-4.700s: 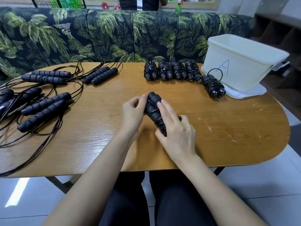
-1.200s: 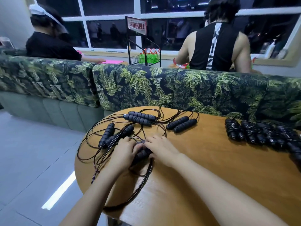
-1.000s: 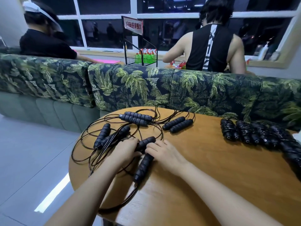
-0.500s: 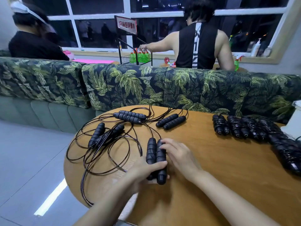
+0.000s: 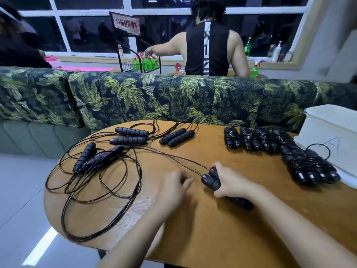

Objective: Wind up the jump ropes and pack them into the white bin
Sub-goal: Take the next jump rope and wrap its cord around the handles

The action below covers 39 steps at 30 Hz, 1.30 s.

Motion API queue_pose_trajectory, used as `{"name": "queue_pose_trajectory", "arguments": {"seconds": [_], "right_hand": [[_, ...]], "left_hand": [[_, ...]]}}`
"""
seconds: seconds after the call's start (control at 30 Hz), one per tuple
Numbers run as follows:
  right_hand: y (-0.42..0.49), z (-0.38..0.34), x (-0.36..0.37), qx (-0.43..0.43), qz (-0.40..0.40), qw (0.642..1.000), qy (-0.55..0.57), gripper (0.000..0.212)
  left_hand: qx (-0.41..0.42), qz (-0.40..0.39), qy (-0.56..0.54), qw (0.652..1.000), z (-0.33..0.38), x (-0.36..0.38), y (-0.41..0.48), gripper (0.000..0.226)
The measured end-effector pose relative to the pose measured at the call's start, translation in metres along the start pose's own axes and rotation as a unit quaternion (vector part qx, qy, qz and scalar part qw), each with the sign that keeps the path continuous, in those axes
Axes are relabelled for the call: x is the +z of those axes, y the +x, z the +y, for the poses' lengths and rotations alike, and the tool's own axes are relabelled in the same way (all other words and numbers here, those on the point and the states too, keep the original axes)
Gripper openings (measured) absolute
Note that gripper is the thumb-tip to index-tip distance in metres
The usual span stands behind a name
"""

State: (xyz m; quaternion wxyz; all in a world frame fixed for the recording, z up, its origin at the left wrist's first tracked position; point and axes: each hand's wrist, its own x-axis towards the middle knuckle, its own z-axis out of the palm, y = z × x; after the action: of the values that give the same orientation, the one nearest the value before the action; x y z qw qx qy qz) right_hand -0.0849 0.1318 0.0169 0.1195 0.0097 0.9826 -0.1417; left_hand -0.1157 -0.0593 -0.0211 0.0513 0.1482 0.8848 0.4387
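Six or so wound bundles (image 5: 250,141) lie along the far-right edge of the desk (image 5: 212,238), just beside the white bin (image 5: 328,128); its inside is hidden. Three loose ropes (image 5: 129,137) sprawl at the far-left end, so winding looks a little past halfway and packing not begun. The right hand (image 5: 230,183) grips a fourth rope's paired handles (image 5: 210,181) near the desk's middle. The left hand (image 5: 173,187), blurred with fingers loosely bent, appears to hold nothing just beside them.

black jump ropes (image 5: 123,140), tan wood-grain table (image 5: 222,229), white bin (image 5: 332,130), dark sofa (image 5: 173,97) w/ green-yellow palm-leaf print.
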Motion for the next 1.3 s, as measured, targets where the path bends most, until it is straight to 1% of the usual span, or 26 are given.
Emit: {"name": "queue_pose_trajectory", "arguments": {"seconds": [0.03,0.07,0.1,0.13,0.17,0.23,0.33,0.4,0.43,0.5,0.57,0.63,0.7,0.73,0.77,0.83,0.9,0.97,1.0,1.07,1.1,1.13,1.17,1.2,1.23,1.3], "right_hand": [[-0.007,0.014,-0.001,-0.005,-0.012,1.0,-0.02,0.077],[-0.013,0.027,0.0,-0.015,-0.024,0.999,-0.033,0.073],[-0.019,0.04,-0.001,-0.025,-0.032,0.999,-0.034,0.07],[-0.024,0.054,-0.002,-0.031,-0.036,0.999,-0.025,0.072],[-0.029,0.066,-0.004,-0.031,-0.04,0.999,-0.016,0.076],[-0.037,0.089,-0.008,-0.024,-0.047,0.999,-0.009,0.082],[-0.045,0.115,-0.012,-0.005,-0.06,0.998,0.006,0.086],[-0.048,0.122,-0.012,0.007,-0.059,0.998,-0.019,0.092],[-0.048,0.12,-0.011,-0.001,-0.043,0.999,-0.033,0.096],[-0.047,0.104,-0.006,-0.033,0.034,0.998,-0.052,0.098],[-0.04,0.078,0.005,-0.07,0.11,0.989,-0.073,0.087],[-0.031,0.058,0.018,-0.078,0.145,0.982,-0.093,0.069],[-0.026,0.055,0.027,-0.078,0.174,0.977,-0.092,0.04],[-0.027,0.057,0.03,-0.083,0.196,0.973,-0.083,0.023],[-0.028,0.061,0.033,-0.087,0.225,0.968,-0.069,0.013],[-0.031,0.066,0.037,-0.094,0.289,0.951,-0.06,0.015],[-0.029,0.072,0.044,-0.089,0.319,0.94,-0.083,0.018],[-0.026,0.072,0.05,-0.073,0.307,0.94,-0.13,0.019],[-0.025,0.067,0.051,-0.074,0.304,0.937,-0.155,0.023],[-0.02,0.047,0.05,-0.098,0.307,0.931,-0.17,0.041],[-0.015,0.034,0.048,-0.11,0.323,0.923,-0.175,0.052],[-0.01,0.018,0.044,-0.121,0.339,0.915,-0.181,0.059],[-0.006,0.003,0.041,-0.13,0.361,0.904,-0.188,0.057],[-0.002,-0.009,0.038,-0.138,0.378,0.895,-0.193,0.047],[0.002,-0.016,0.036,-0.152,0.404,0.882,-0.189,0.032],[0.006,-0.017,0.034,-0.193,0.435,0.866,-0.156,0.019]], "left_hand": [[0.044,0.043,0.107,0.992,-0.004,-0.006,0.014,0.023],[0.075,0.036,0.203,0.976,-0.007,-0.01,0.027,0.038],[0.098,0.003,0.276,0.956,-0.01,-0.01,0.042,0.051],[0.107,-0.044,0.32,0.94,-0.014,-0.006,0.054,0.058],[0.117,-0.08,0.346,0.928,-0.014,-0.002,0.063,0.058],[0.141,-0.107,0.359,0.916,-0.018,0.008,0.074,0.046],[0.181,-0.055,0.321,0.928,-0.014,0.018,0.07,0.023],[0.203,-0.023,0.293,0.934,-0.007,0.028,0.063,0.019],[0.209,-0.009,0.293,0.933,-0.001,0.035,0.059,0.019],[0.216,0.006,0.314,0.925,0.014,0.053,0.054,0.019],[0.239,0.012,0.328,0.914,0.03,0.069,0.049,0.021],[0.286,0.02,0.31,0.906,0.041,0.076,0.043,0.019],[0.32,0.041,0.286,0.902,0.04,0.074,0.039,0.017],[0.318,0.039,0.29,0.902,0.036,0.069,0.037,0.021],[0.311,0.039,0.306,0.899,0.03,0.061,0.035,0.026],[0.291,0.056,0.343,0.891,0.01,0.037,0.033,0.038],[0.263,0.059,0.363,0.892,-0.014,0.002,0.032,0.042],[0.261,0.039,0.376,0.888,-0.031,-0.022,0.03,0.028],[0.272,0.04,0.38,0.883,-0.032,-0.025,0.029,0.016],[0.289,0.08,0.383,0.874,-0.02,-0.018,0.028,0.006],[0.299,0.104,0.383,0.868,-0.01,-0.012,0.028,0.01],[0.31,0.124,0.389,0.859,0.0,-0.008,0.027,0.02],[0.323,0.139,0.399,0.847,0.007,-0.005,0.027,0.026],[0.333,0.151,0.405,0.838,0.01,-0.005,0.025,0.028],[0.342,0.158,0.407,0.832,0.007,-0.007,0.024,0.027],[0.334,0.144,0.412,0.835,-0.006,-0.016,0.017,0.019]]}}
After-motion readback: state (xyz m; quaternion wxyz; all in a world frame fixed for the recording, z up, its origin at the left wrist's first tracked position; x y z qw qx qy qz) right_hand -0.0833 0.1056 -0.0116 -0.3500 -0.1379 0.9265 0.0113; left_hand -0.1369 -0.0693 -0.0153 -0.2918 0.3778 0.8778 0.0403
